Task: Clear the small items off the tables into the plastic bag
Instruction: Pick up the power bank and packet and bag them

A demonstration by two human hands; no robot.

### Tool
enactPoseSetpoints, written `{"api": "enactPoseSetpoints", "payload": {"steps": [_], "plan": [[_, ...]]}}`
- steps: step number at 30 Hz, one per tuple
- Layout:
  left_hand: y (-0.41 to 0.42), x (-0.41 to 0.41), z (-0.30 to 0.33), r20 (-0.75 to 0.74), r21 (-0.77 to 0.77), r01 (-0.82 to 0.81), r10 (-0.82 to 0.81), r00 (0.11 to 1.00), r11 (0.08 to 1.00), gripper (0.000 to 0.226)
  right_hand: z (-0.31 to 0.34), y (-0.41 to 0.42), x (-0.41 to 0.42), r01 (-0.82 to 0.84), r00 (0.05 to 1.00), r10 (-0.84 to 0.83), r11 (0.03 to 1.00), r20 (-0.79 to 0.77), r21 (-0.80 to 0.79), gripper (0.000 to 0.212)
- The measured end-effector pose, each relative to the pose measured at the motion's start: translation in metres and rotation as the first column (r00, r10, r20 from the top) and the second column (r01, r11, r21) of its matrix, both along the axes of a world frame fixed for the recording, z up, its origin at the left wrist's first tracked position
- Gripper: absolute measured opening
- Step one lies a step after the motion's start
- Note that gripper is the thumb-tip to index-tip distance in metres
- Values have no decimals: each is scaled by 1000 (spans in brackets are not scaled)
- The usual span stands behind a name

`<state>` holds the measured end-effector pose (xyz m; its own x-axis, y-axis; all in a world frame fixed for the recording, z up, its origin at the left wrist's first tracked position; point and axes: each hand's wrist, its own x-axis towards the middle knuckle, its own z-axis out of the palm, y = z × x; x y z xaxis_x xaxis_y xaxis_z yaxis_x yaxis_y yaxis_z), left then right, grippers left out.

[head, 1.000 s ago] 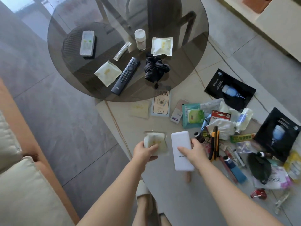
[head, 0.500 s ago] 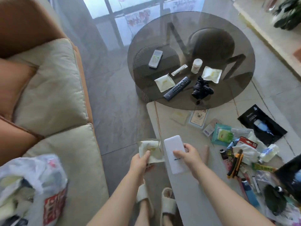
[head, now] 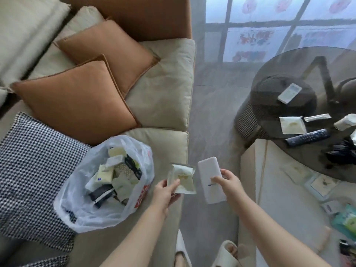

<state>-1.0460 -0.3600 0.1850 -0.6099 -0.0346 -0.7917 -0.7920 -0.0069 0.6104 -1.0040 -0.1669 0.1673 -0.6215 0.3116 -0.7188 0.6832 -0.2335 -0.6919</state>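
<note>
Right, plenty is cut off: the round glass table (head: 300, 78) runs out past the right edge, taking part of a black crumpled item (head: 341, 154) and a white bottle (head: 345, 122) with it, and everything on it is smeared by blur. The low pale table (head: 279, 199) beneath it is also clipped at the right, its packets soft and unreadable. Left hand (head: 163, 195) pinches a pale yellowish sachet (head: 182, 179) by its lower corner, thumb on the front, holding it in the air over the sofa's edge, just right of the plastic bag (head: 77, 209). Right hand (head: 230, 185) grips a white power bank (head: 211, 179), fingers curled round its right side, over the grey floor (head: 210, 112) between sofa and tables; its small printed label is too blurred to read. The bag sits open on the beige sofa (head: 163, 93), holding pale packets and a dark box, contents jumbled and partly hidden by the film. Beside it lies a houndstooth cushion (head: 32, 170), with two rust-orange cushions (head: 77, 97) behind. On the glass: a white remote (head: 290, 93), another sachet (head: 292, 125), a thin wrapped stick (head: 317, 117), a dark remote (head: 308, 137). Windows (head: 269, 26) show blurred red patterns.
</note>
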Motion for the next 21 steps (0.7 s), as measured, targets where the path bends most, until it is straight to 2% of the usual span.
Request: {"api": "enactPoseSetpoints", "payload": {"steps": [6,11,14,18,21], "plan": [[-107,-33,14,-49,-22,-252,251,967,967,7,23,-107,-68,-113,993,110,990,-42,-84,18],[-172,-63,10,-65,-94,-346,341,938,933,7,26,-187,-114,-229,973,229,967,-15,-109,24],[-196,-80,-2,-33,-135,-378,377,926,916,7,15,-224,-133,-255,966,256,965,18,-60,25],[-218,-101,-21,9,-144,-395,400,916,907,14,-2,-255,-156,-276,960,277,961,32,-17,15],[-230,-112,-39,82,-211,-303,326,942,929,10,-15,-272,-168,-359,932,358,933,52,13,30]]}}
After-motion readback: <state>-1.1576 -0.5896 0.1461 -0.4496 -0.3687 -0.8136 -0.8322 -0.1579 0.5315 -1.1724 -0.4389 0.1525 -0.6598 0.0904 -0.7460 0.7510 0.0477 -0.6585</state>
